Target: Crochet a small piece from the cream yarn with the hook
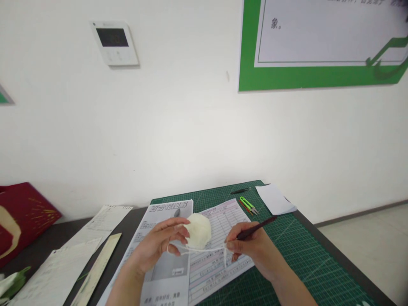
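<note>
My left hand (165,240) is curled, with white yarn (205,250) running around its thumb and across to my right hand. Beside its fingertips is a rounded cream-coloured piece (199,230), which looks like a ball of yarn; I cannot tell whether the fingers touch it. My right hand (244,241) grips a crochet hook (256,228) by its dark, tapered handle, and a short end of yarn hangs below the fingers. The hook's tip is too small to make out. Under both hands lie a grey printed sheet (165,282) and a lined, written sheet (207,282).
A green cutting mat (296,255) covers much of the table. On it are lime-green thread snips (247,205), dark tweezers (240,191) and white paper (274,199). At left lie a ruler (98,265), papers (68,259) and a red bag (28,216). A wall (191,127) stands behind.
</note>
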Demonstrator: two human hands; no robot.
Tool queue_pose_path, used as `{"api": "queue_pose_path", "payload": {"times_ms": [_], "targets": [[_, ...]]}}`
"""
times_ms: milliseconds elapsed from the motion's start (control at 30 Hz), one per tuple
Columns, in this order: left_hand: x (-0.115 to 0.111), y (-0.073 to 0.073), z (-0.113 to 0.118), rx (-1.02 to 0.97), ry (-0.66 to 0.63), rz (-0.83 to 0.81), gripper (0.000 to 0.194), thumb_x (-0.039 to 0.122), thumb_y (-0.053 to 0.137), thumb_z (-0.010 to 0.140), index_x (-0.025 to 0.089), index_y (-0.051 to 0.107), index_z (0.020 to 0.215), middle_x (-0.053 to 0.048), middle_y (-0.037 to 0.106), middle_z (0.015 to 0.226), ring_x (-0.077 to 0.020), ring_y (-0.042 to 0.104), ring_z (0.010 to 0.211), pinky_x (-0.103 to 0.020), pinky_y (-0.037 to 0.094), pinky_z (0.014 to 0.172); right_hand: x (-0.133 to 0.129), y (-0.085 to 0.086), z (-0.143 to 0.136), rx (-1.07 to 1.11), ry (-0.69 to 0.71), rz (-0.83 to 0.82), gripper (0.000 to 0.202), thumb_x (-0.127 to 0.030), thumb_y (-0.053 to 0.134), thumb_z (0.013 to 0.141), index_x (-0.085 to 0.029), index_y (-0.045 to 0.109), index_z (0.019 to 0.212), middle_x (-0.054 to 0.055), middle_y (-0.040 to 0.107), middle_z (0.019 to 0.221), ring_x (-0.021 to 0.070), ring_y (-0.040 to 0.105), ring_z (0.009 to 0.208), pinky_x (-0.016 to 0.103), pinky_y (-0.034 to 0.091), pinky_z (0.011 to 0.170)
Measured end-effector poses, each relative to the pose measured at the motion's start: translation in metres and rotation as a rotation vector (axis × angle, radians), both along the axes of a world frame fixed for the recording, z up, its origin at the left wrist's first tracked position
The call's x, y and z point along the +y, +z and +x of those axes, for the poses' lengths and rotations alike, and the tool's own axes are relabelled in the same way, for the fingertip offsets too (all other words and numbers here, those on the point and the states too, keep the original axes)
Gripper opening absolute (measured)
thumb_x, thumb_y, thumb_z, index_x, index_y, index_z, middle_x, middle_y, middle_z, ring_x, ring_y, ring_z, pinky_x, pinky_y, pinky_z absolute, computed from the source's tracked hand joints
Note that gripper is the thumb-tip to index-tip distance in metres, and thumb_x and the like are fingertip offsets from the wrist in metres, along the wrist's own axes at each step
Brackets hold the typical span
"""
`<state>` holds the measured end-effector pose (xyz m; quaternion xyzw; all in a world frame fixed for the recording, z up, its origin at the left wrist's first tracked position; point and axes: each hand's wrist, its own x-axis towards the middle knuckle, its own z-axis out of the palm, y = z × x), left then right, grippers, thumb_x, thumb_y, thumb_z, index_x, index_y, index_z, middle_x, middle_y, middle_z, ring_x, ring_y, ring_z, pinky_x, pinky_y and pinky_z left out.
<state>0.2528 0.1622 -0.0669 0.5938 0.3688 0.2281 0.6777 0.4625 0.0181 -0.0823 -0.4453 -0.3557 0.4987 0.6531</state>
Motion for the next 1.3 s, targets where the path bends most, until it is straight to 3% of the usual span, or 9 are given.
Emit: {"api": "queue_pose_path", "payload": {"times_ms": [133,233,300,400,500,600,800,1000,1300], "targets": [[0.004,0.003,-0.001,0.046,0.154,0.212,0.018,0.032,0.069,0.065,0.019,0.069,0.077,-0.003,0.065,0.069,-0.0234,0.058,0.077,-0.035,0.044,0.072,-0.004,0.022,0.002,-0.123,0.073,-0.007,0.016,-0.018,0.081,0.052,-0.012,0.068,0.058,-0.003,0.061,0.044,0.0086,0.056,0.038,0.019,0.047,0.040],[-0.022,0.012,0.018,-0.034,0.194,0.323,0.019,0.034,0.065,0.068,0.024,0.067,0.084,-0.003,0.064,0.095,-0.0243,0.050,0.102,-0.034,0.036,0.088,-0.001,0.036,-0.001,-0.149,0.146,-0.008,0.018,-0.018,0.082,0.051,-0.011,0.067,0.057,-0.003,0.060,0.042,0.0087,0.055,0.036,0.019,0.047,0.040],[-0.046,0.018,0.035,-0.102,0.086,0.309,0.023,0.038,0.061,0.073,0.023,0.066,0.091,-0.004,0.064,0.096,-0.0227,0.054,0.095,-0.034,0.039,0.084,0.003,0.042,-0.004,-0.136,0.158,0.013,0.018,-0.019,0.082,0.051,-0.012,0.066,0.057,-0.002,0.061,0.041,0.0086,0.054,0.035,0.019,0.046,0.038],[-0.073,0.016,0.055,-0.325,-0.360,-0.074,0.035,0.040,0.067,0.068,0.015,0.064,0.093,-0.007,0.065,0.081,-0.0208,0.059,0.078,-0.035,0.045,0.071,0.006,0.046,-0.007,-0.083,0.174,0.038,0.018,-0.022,0.080,0.055,-0.012,0.065,0.059,-0.002,0.062,0.041,0.0099,0.055,0.034,0.019,0.044,0.035],[-0.077,0.003,0.061,-0.341,-0.313,-0.102,0.026,0.035,0.074,0.060,0.013,0.063,0.070,-0.002,0.060,0.063,-0.0097,0.051,0.049,-0.023,0.042,0.046,0.006,0.045,-0.007,-0.113,0.141,0.020,0.019,-0.022,0.081,0.054,-0.011,0.066,0.059,-0.001,0.062,0.043,0.0093,0.055,0.036,0.019,0.044,0.037],[-0.069,-0.007,0.057,-0.313,-0.253,-0.117,0.025,0.034,0.070,0.066,0.014,0.059,0.057,0.006,0.045,0.036,-0.0031,0.028,0.027,-0.018,0.021,0.029,0.007,0.041,-0.005,-0.181,0.100,-0.002,0.020,-0.021,0.082,0.052,-0.011,0.066,0.059,-0.002,0.062,0.044,0.0086,0.056,0.039,0.018,0.045,0.040],[-0.051,-0.007,0.048,-0.319,-0.193,-0.132,0.022,0.027,0.070,0.067,0.012,0.060,0.053,0.004,0.045,0.036,-0.0032,0.032,0.030,-0.019,0.018,0.033,0.018,0.026,-0.005,-0.125,0.145,-0.018,0.023,-0.026,0.080,0.056,-0.012,0.063,0.061,0.001,0.066,0.050,0.0133,0.063,0.046,0.022,0.051,0.043],[-0.041,-0.015,0.048,-0.405,-0.220,-0.220,0.021,0.026,0.071,0.061,0.014,0.057,0.052,0.008,0.036,0.036,-0.0013,0.020,0.031,-0.020,0.014,0.035,0.026,0.011,-0.008,0.006,0.176,-0.014,0.022,-0.022,0.082,0.054,-0.010,0.065,0.061,0.001,0.066,0.043,0.0117,0.060,0.037,0.022,0.051,0.041],[-0.045,-0.016,0.045,-0.463,-0.214,-0.233,0.019,0.023,0.072,0.060,0.013,0.057,0.052,0.007,0.039,0.041,-0.0025,0.025,0.034,-0.020,0.016,0.036,0.021,0.011,-0.006,-0.006,0.145,0.107,0.015,-0.016,0.081,0.054,-0.012,0.068,0.060,-0.001,0.065,0.047,0.0099,0.059,0.041,0.020,0.050,0.044]]}}
